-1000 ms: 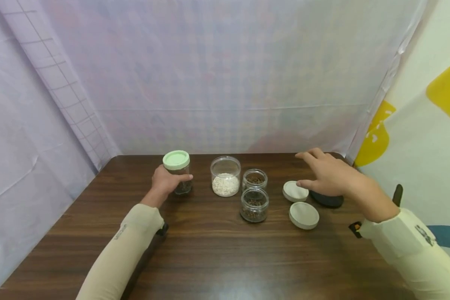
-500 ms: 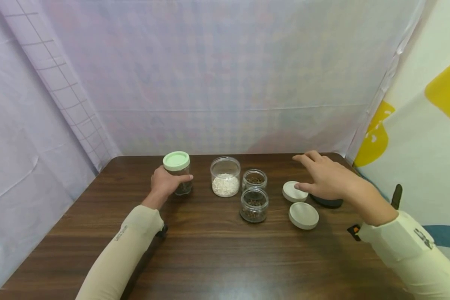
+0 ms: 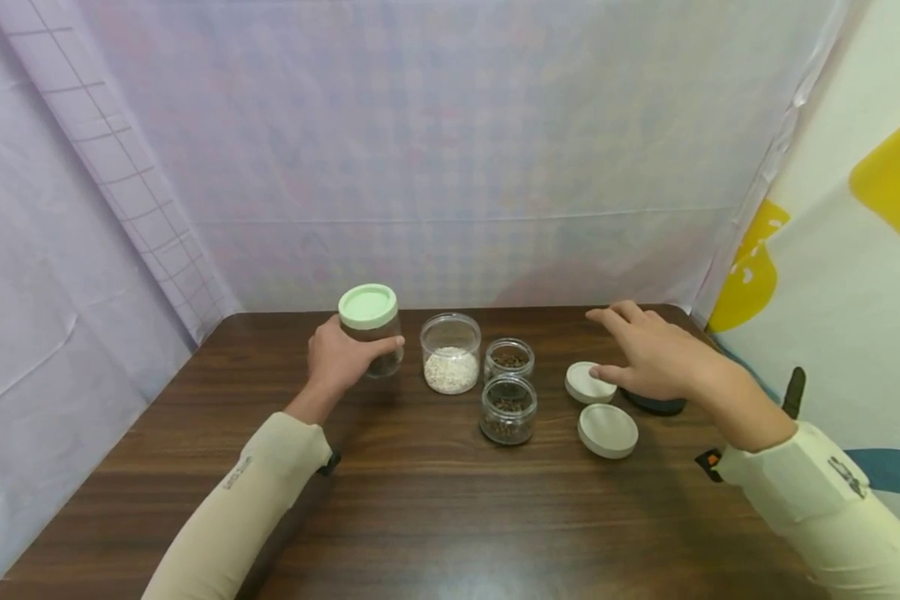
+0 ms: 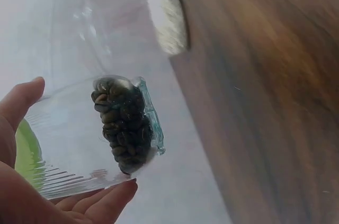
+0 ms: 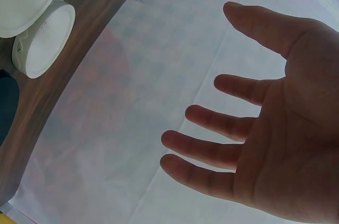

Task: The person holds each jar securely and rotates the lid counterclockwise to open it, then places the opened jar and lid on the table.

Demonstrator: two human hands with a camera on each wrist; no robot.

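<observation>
In the head view, my left hand [image 3: 336,354] grips a clear jar [image 3: 382,360] with a pale green lid [image 3: 368,307], thumb on its near side. The left wrist view shows dark beans [image 4: 126,126] gathered at the jar's bottom, which appears raised off the table. To its right stands a wide clear jar [image 3: 451,367] of white flakes. My right hand [image 3: 656,354] hovers with spread fingers above the table's right side and holds nothing. Two pale round lids, the farther [image 3: 587,379] and the nearer [image 3: 607,432], lie below and left of it.
Two small open jars, one farther back [image 3: 509,358] and one nearer [image 3: 508,419], hold dark bits. A black flat object [image 3: 656,406] lies partly hidden under the right hand. The brown table [image 3: 450,517] meets a light cloth [image 3: 450,167] at its back edge.
My left hand has lifted the green-lidded jar and brought it slightly to the right, towards the jar of flakes. The right hand has barely shifted.
</observation>
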